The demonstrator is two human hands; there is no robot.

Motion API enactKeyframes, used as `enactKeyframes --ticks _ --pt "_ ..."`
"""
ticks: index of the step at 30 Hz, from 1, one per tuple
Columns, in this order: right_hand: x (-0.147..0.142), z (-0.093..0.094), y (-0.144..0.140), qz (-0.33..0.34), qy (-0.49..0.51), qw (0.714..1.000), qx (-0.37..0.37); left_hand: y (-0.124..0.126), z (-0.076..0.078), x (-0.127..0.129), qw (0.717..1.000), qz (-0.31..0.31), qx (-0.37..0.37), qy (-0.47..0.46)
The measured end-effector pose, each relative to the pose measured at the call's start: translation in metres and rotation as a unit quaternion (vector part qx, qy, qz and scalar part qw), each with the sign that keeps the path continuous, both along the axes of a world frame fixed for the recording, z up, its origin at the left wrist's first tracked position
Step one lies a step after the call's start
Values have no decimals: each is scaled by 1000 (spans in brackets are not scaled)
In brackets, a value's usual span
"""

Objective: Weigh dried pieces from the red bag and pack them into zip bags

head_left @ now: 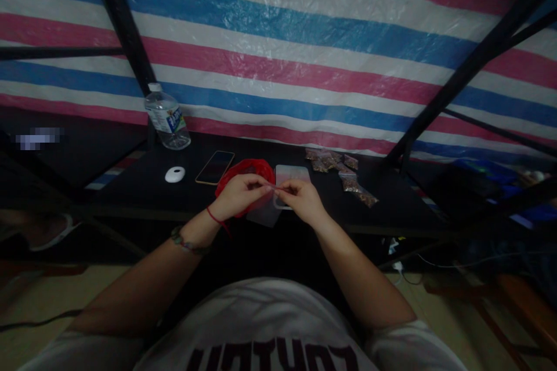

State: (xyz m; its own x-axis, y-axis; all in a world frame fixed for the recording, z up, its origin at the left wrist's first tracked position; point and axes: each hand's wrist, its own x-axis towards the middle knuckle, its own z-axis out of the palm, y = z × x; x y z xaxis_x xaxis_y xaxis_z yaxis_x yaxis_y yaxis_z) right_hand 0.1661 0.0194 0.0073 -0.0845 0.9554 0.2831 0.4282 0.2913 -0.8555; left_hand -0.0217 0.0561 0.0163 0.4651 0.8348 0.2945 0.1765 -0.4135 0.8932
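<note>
- Striped plastic sheeting (282, 40) in red, white and blue, beyond the left hand (238, 192) and right hand (303, 200); below it, a black tabletop (400, 197) under dim light.
- Left hand turned inward, thumb and fingertips pinched on thin film; right hand pinched likewise, just beside the left fingertips.
- Clear bag (264, 215) hanging below that grip, slightly toward the left hand, apparently held by its top edge; too dim to tell whether filled.
- Just beyond the left hand, partly hidden by it: red plastic bag (250, 166), mouth spread wide, contents hard to make out.
- Just beyond the right hand, partly covered by it: translucent container (292, 172).
- Farther out, right of the right hand: small packets (348, 182) of brownish bits, loosely grouped, some touching.
- Left of the left hand: phone (215, 167) lying flat, then white rounded case (174, 174); farther beyond, clear bottle (169, 122), standing.
- Possible drop of the clear bag, from either pinch loosening on slick film.
- Possible tearing or stretching of its edge, from too hard a pull between the hands.
- Possible dragging of the red plastic bag, from the left wrist's red cord (216, 218) catching its crumpled rim.
</note>
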Motion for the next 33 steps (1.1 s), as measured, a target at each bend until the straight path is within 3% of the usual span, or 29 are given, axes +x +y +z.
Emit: enactKeyframes --ticks 10,19,28,33 --pt "-1 2 -8 -20 47 999 -1 -6 -2 4 997 72 27 -17" --pt "1 4 -18 -44 65 997 17 -11 -6 8 999 31 -1 -25" --pt "2 -2 -20 -13 -12 999 45 -20 -1 12 992 28 106 63" --pt "6 9 -21 -22 -36 998 38 -16 1 9 994 41 84 47"
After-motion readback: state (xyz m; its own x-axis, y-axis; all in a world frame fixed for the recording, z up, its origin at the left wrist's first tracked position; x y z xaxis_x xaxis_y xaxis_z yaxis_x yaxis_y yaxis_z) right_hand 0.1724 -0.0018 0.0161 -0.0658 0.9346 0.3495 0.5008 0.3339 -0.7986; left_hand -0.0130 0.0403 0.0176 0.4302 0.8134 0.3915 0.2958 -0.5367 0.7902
